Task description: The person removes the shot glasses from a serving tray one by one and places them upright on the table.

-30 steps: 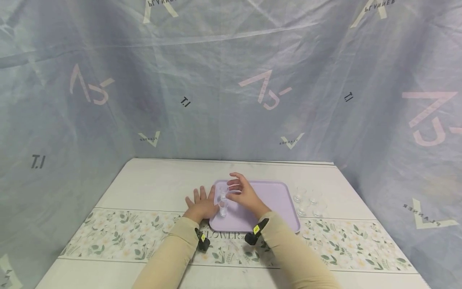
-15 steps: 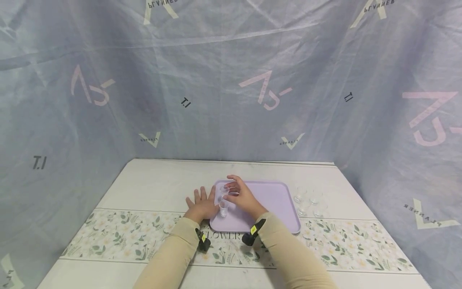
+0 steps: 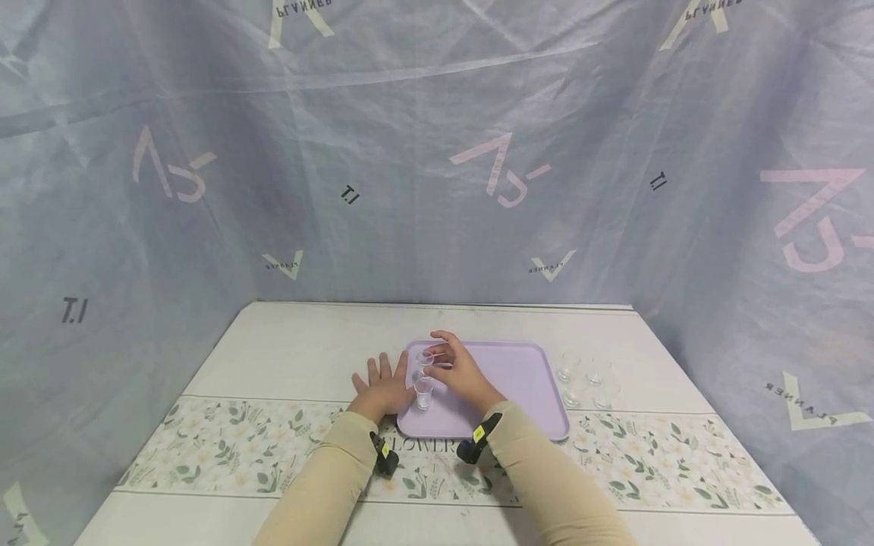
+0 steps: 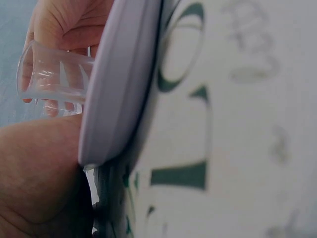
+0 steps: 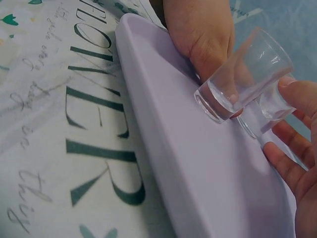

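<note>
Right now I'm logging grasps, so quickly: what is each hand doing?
Left hand: open, fingers flat on the table against the tray's left edge.
Right hand: fingers pinching a small clear glass on the tray.

four clear glasses point(image 3: 585, 381) on floral tablecloth point(image 3: 225, 440), right of tray; blue tarp backdrop point(image 3: 410, 152).

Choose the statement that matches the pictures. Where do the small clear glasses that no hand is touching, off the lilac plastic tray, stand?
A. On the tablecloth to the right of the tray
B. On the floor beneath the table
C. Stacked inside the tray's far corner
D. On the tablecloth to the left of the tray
A: the head view shows a cluster of small clear glasses standing on the tablecloth just past the right edge of the lilac plastic tray.
</note>
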Tool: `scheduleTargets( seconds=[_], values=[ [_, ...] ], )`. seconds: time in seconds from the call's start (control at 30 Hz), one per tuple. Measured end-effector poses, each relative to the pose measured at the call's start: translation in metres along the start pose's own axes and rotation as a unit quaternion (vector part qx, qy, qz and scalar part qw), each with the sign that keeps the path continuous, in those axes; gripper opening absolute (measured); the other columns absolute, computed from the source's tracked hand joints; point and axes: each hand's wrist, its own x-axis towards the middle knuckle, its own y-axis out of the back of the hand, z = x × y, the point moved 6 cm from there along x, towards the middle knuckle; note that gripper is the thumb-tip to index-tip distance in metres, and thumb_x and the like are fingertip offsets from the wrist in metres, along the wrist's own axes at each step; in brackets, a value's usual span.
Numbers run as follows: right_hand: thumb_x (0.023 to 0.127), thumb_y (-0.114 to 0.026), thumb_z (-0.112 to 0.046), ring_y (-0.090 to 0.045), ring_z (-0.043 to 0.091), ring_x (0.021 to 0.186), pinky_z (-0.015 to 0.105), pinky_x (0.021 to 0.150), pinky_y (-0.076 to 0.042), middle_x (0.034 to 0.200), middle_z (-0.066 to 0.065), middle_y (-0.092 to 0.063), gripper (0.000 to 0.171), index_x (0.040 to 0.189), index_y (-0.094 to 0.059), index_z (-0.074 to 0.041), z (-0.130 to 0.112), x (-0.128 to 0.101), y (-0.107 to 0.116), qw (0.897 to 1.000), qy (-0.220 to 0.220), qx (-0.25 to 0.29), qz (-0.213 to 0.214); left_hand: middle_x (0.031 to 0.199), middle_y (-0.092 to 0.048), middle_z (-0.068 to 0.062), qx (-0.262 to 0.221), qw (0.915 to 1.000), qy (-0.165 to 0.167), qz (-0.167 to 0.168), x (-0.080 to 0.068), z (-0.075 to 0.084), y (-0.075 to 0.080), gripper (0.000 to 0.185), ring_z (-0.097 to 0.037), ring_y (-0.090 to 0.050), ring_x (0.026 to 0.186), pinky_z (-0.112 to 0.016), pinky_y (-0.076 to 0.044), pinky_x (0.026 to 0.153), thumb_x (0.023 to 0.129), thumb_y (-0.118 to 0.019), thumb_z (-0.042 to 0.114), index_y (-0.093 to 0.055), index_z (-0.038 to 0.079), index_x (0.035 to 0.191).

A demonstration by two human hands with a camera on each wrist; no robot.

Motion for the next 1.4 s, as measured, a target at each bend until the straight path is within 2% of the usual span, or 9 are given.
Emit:
scheduleTargets(
  seconds=[0.3,0.5,0.57,0.67,0.87,1.0,1.13,1.27,1.4],
  values=[
    [0.088,-0.074,0.005,-0.066,0.041,0.108,0.054,0.095,-0.053,0.118,0.023,-0.069,0.068,0.146,-0.041,-0.008,0.001,0.001,0.010,0.999,0.006,-0.030,0.033,0.166,0.002,-0.027,0.001,1.0000,-0.006,0.007,-0.005,0.002,0.004,0.079,-0.048,0.008,0.152,-0.074,0.007,0.113,0.103,-0.048,0.049,-0.008,0.019,0.165],
    [0.088,-0.073,0.006,-0.065,0.047,0.108,0.059,0.095,-0.051,0.119,0.029,-0.066,0.069,0.147,-0.040,-0.005,-0.005,-0.003,0.015,0.999,0.012,-0.024,0.030,0.166,-0.001,-0.028,0.015,0.9997,-0.015,0.012,-0.010,0.004,0.008,0.079,-0.050,0.004,0.152,-0.075,0.001,0.113,0.103,-0.047,0.051,-0.009,0.019,0.165],
    [0.088,-0.072,0.008,-0.063,0.050,0.108,0.059,0.094,-0.051,0.119,0.033,-0.064,0.068,0.147,-0.039,-0.001,-0.017,-0.007,0.017,0.999,0.009,-0.023,0.025,0.166,-0.001,-0.028,0.014,0.9997,-0.016,0.011,-0.011,0.005,0.008,0.079,-0.050,0.004,0.152,-0.076,0.001,0.113,0.103,-0.047,0.051,-0.009,0.019,0.165],
    [0.089,-0.071,0.009,-0.062,0.052,0.108,0.059,0.093,-0.051,0.118,0.035,-0.062,0.069,0.148,-0.037,0.000,-0.018,-0.010,0.022,0.999,0.005,-0.026,0.027,0.166,0.000,-0.029,0.008,0.9998,-0.015,0.009,-0.009,0.005,0.007,0.079,-0.050,0.005,0.151,-0.076,0.003,0.112,0.103,-0.047,0.050,-0.009,0.017,0.165],
    [0.088,-0.074,0.005,-0.064,0.042,0.108,0.054,0.092,-0.054,0.117,0.025,-0.064,0.071,0.149,-0.041,-0.008,-0.009,-0.020,0.037,0.998,-0.007,-0.044,0.036,0.166,0.005,-0.028,0.002,0.9999,-0.011,0.004,-0.006,0.003,0.005,0.079,-0.049,0.011,0.151,-0.073,0.008,0.113,0.104,-0.046,0.048,-0.006,0.017,0.165],
    [0.087,-0.074,0.004,-0.065,0.037,0.105,0.045,0.089,-0.056,0.113,0.019,-0.065,0.071,0.148,-0.041,-0.008,-0.009,-0.031,0.047,0.997,-0.013,-0.058,0.039,0.166,0.000,-0.029,0.005,0.9998,-0.017,0.012,-0.011,0.004,0.010,0.077,-0.049,0.006,0.152,-0.074,0.004,0.113,0.104,-0.047,0.047,-0.009,0.017,0.164],
    [0.086,-0.074,0.005,-0.065,0.035,0.104,0.041,0.087,-0.056,0.112,0.018,-0.066,0.071,0.149,-0.041,-0.009,-0.010,-0.041,0.057,0.997,-0.019,-0.062,0.041,0.166,0.004,-0.029,-0.006,0.9998,-0.017,0.009,-0.011,0.003,0.007,0.079,-0.050,0.009,0.151,-0.075,0.008,0.112,0.104,-0.046,0.048,-0.007,0.017,0.165],
    [0.086,-0.073,0.007,-0.064,0.038,0.106,0.043,0.089,-0.056,0.114,0.021,-0.065,0.073,0.149,-0.041,-0.009,-0.011,-0.050,0.066,0.997,-0.027,-0.060,0.046,0.165,0.007,-0.028,-0.013,0.9998,-0.013,0.007,-0.010,0.002,0.005,0.080,-0.049,0.013,0.150,-0.074,0.012,0.111,0.104,-0.044,0.050,-0.003,0.018,0.164],
    [0.086,-0.071,0.009,-0.063,0.042,0.108,0.048,0.091,-0.055,0.116,0.024,-0.064,0.072,0.149,-0.040,-0.008,-0.014,-0.058,0.075,0.995,-0.031,-0.073,0.052,0.166,0.005,-0.029,-0.015,0.9997,-0.017,0.010,-0.009,0.002,0.006,0.079,-0.050,0.011,0.151,-0.074,0.010,0.111,0.104,-0.044,0.051,-0.006,0.016,0.164]
  ],
)
